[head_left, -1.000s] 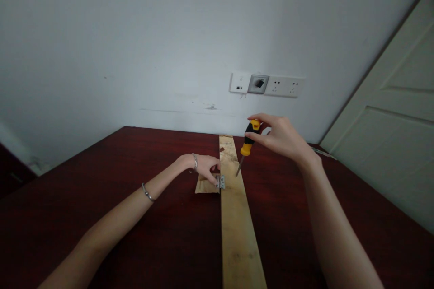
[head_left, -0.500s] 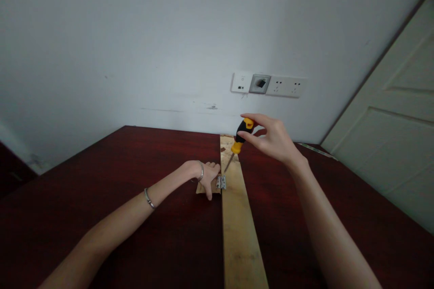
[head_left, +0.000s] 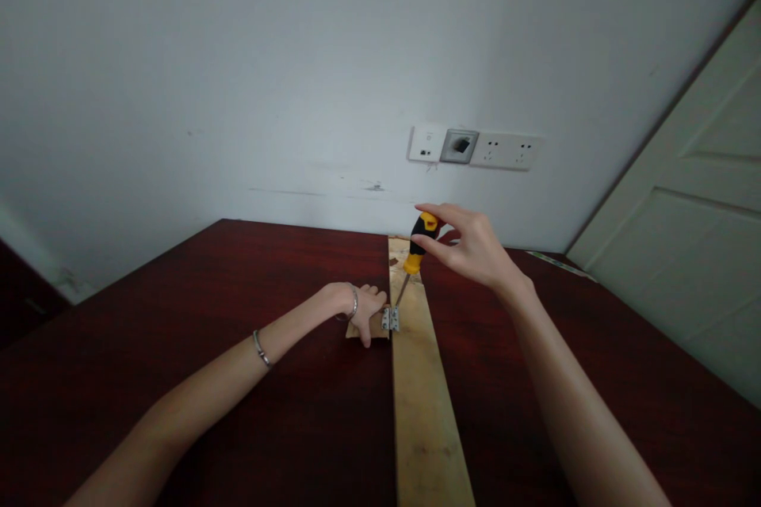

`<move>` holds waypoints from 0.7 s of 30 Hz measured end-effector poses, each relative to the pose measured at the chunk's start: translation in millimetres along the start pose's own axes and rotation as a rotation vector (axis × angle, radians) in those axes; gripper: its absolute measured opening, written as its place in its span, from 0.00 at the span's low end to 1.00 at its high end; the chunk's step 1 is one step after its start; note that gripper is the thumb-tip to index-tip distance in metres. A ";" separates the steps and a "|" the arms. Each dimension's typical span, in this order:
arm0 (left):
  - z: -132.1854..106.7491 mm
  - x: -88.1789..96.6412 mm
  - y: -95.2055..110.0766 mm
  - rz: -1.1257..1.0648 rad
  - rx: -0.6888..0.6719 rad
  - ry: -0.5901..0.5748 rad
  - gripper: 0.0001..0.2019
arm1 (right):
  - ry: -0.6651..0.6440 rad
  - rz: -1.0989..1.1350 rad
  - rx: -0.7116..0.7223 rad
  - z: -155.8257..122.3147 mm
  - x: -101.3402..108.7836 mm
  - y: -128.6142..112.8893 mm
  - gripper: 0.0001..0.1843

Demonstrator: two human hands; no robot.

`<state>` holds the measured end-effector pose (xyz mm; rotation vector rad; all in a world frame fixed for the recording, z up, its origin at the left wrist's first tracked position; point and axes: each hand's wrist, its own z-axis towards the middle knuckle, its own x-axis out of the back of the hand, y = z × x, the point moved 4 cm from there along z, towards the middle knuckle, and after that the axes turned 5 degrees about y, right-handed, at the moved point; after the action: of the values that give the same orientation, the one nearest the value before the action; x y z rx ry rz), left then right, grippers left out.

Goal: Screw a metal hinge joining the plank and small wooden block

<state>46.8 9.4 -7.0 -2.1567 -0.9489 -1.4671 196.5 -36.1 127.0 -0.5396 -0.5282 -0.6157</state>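
My right hand (head_left: 460, 242) grips a yellow-and-black screwdriver (head_left: 421, 242) by its handle, fingertips around the upper part. Its shaft slants down to a small metal hinge (head_left: 391, 319), the tip at the hinge's upper right leaf. That hinge bridges a long wooden board (head_left: 423, 404) and a small wooden block (head_left: 378, 328) on its left. Pressed flat over the block is my left hand (head_left: 367, 307), fingers spread, the fingertips near the board's left edge. Part of the block is hidden under this hand.
The board lies across a dark red table (head_left: 285, 253) and reaches back to the white wall (head_left: 238, 79). Sockets (head_left: 476, 147) are set in the wall. A thin patterned strip (head_left: 562, 264) lies at the back right, near a white panelled door (head_left: 695, 253).
My right hand and the screwdriver have shifted slightly left and tilted more upright over the hinge. The left hand stays on the block. The whole view has moved a little.
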 end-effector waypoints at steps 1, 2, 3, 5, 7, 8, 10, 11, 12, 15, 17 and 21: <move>0.0 0.1 -0.2 -0.008 0.003 0.006 0.39 | -0.002 -0.001 0.001 0.0 -0.5 -0.1 0.23; 0.0 0.3 -0.3 -0.013 0.005 0.010 0.39 | -0.003 -0.002 0.003 -0.1 -1.0 -0.3 0.23; -0.1 0.4 -0.4 -0.013 0.008 0.010 0.39 | -0.004 -0.004 0.004 -0.1 -1.4 -0.6 0.23; -0.5 0.7 -0.2 -0.009 0.014 0.001 0.39 | -0.005 -0.010 0.006 -0.1 -2.1 -1.3 0.23; -0.8 0.9 0.3 0.001 0.017 -0.013 0.40 | -0.007 -0.015 0.008 0.0 -2.4 -1.8 0.23; -0.9 0.8 0.5 0.008 0.015 -0.020 0.40 | -0.008 -0.016 0.009 0.0 -2.5 -1.9 0.23; -0.8 0.3 0.9 0.026 0.009 -0.030 0.41 | -0.006 -0.017 0.010 0.2 -2.4 -1.8 0.23; -0.6 -0.2 0.9 0.034 0.006 -0.033 0.41 | -0.005 -0.016 0.011 0.2 -2.4 -1.7 0.23; -0.4 -0.7 0.9 0.037 0.004 -0.032 0.41 | -0.004 -0.014 0.011 0.2 -2.5 -1.5 0.23; 0.3 -1.4 0.3 0.018 0.003 -0.004 0.39 | -0.006 -0.010 0.007 0.1 -2.9 -0.9 0.23; 0.7 -1.4 -0.1 0.001 0.005 0.012 0.38 | -0.009 -0.011 0.008 0.0 -3.2 -0.9 0.23; 0.7 -1.5 -0.5 0.001 0.011 0.002 0.39 | -0.015 -0.024 0.015 -0.1 -3.7 -2.0 0.23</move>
<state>46.6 9.7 -8.7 -2.1477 -0.9528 -1.4595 192.6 -36.2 125.4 -0.5249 -0.5536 -0.6301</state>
